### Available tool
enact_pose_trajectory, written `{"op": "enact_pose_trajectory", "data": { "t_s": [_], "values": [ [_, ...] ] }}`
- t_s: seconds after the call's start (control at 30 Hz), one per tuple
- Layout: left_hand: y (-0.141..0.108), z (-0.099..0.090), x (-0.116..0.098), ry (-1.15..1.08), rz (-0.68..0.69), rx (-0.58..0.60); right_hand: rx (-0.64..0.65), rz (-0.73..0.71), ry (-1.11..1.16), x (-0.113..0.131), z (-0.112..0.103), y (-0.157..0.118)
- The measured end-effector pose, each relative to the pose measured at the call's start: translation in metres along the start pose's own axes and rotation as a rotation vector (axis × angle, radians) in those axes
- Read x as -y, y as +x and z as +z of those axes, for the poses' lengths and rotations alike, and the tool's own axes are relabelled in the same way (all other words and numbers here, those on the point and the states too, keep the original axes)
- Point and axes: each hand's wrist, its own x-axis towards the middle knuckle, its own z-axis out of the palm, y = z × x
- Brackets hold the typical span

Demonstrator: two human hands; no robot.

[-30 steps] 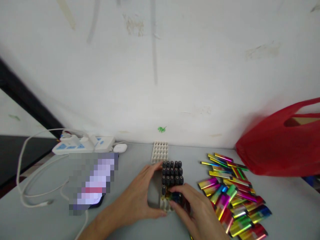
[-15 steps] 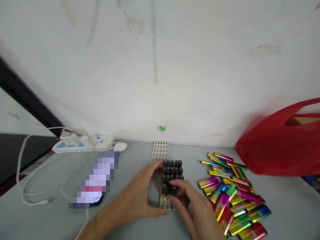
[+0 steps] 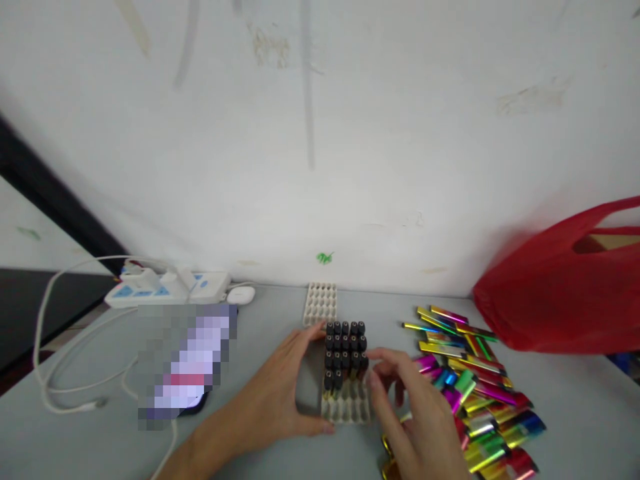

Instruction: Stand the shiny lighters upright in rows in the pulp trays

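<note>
Seventeen black-topped upright pieces with shiny, gold-toned bodies point(image 3: 345, 343), seated in a pale, moulded, many-socketed tray point(image 3: 353, 408): three rows of five, plus two. The tray's left side is spanned by the left hand point(image 3: 275, 387), thumb and fingers spread wide, the tray held at its corners. Right of the tray, the right hand point(image 3: 417, 407) is placed, thumb and forefinger parted; whether anything is held in its palm cannot be told. Farther right, shiny multicoloured flat pieces point(image 3: 483, 450) are heaped. Behind the tray, a second pale socketed tray point(image 3: 320, 303) is laid.
</note>
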Motion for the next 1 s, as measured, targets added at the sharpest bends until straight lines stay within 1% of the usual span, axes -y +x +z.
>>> {"op": "enact_pose_trajectory", "data": {
  "t_s": [0.07,0.13,0.2,0.23,0.3,0.4,0.47,0.63,0.73,0.8,0.87,1.0],
  "values": [
    [0.000,0.000,0.000,-0.008,-0.003,0.007,-0.080,0.040,-0.192,-0.008,-0.008,0.005],
    [0.000,-0.001,0.000,-0.013,-0.003,0.014,-0.128,0.040,-0.440,-0.017,-0.017,0.009],
    [0.001,-0.001,0.000,-0.013,-0.001,0.017,-0.132,0.051,-0.716,-0.025,-0.026,0.011],
    [0.001,-0.001,0.001,-0.012,0.001,0.017,-0.133,0.061,-0.812,-0.028,-0.030,0.011],
    [0.000,-0.001,0.001,-0.011,-0.001,0.017,-0.122,0.047,-0.896,-0.034,-0.037,0.009],
    [-0.002,-0.001,0.003,-0.011,-0.010,0.019,-0.088,-0.025,-0.889,-0.039,-0.043,0.004],
    [-0.002,-0.001,0.003,-0.016,-0.012,0.024,-0.047,-0.063,-0.876,-0.039,-0.041,0.001],
    [-0.002,-0.001,0.003,-0.008,-0.009,0.026,0.050,-0.106,-0.838,-0.032,-0.020,-0.004],
    [-0.002,-0.001,0.002,0.005,-0.019,0.040,0.018,-0.165,-0.790,-0.032,-0.007,-0.005],
    [-0.002,-0.001,0.002,0.005,-0.022,0.043,-0.015,-0.165,-0.763,-0.036,-0.003,-0.006],
    [-0.002,-0.001,0.002,-0.001,-0.022,0.041,-0.027,-0.149,-0.734,-0.042,-0.001,-0.007],
    [-0.002,0.000,0.003,-0.015,-0.022,0.038,-0.010,-0.123,-0.667,-0.054,-0.002,-0.009]
  ]
}}
